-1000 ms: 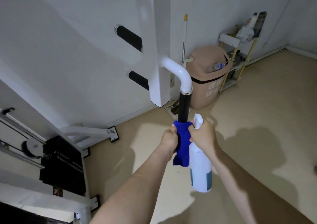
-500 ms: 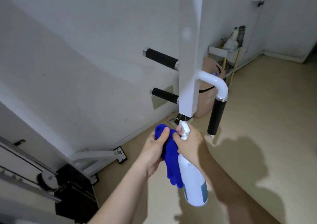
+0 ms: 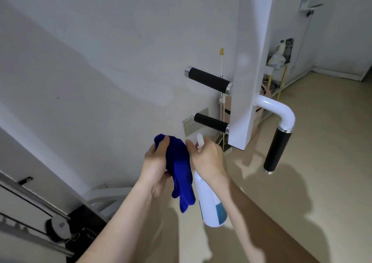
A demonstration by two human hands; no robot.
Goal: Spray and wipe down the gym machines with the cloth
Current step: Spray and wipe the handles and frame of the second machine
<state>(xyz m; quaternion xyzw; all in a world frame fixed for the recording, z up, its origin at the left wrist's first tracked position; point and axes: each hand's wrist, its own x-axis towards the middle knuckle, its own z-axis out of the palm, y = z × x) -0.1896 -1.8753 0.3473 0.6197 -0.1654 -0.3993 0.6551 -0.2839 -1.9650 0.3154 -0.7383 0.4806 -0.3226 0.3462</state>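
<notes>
My left hand (image 3: 156, 163) grips a blue cloth (image 3: 180, 172) that hangs down between my hands. My right hand (image 3: 208, 160) holds a white spray bottle (image 3: 210, 202) by its neck, nozzle up, body hanging below. Both hands are in mid-air, left of and below the white machine post (image 3: 248, 65). The post carries two black horizontal grips, upper (image 3: 208, 80) and lower (image 3: 210, 122), and a curved white tube ending in a hanging black grip (image 3: 276, 151). Neither hand touches the machine.
A white wall fills the left and middle. The cable machine's pulley (image 3: 58, 225) and black weight stack (image 3: 84, 222) sit at lower left with a white base frame (image 3: 104, 194). Behind the post are a mop handle (image 3: 221, 71), a brown bin (image 3: 258, 113) and a yellow-legged shelf (image 3: 280, 67). Beige floor spreads right.
My left hand with the cloth has come off the hanging black grip and both hands have drawn down and left. The view has swung left, so the post now sits to the right.
</notes>
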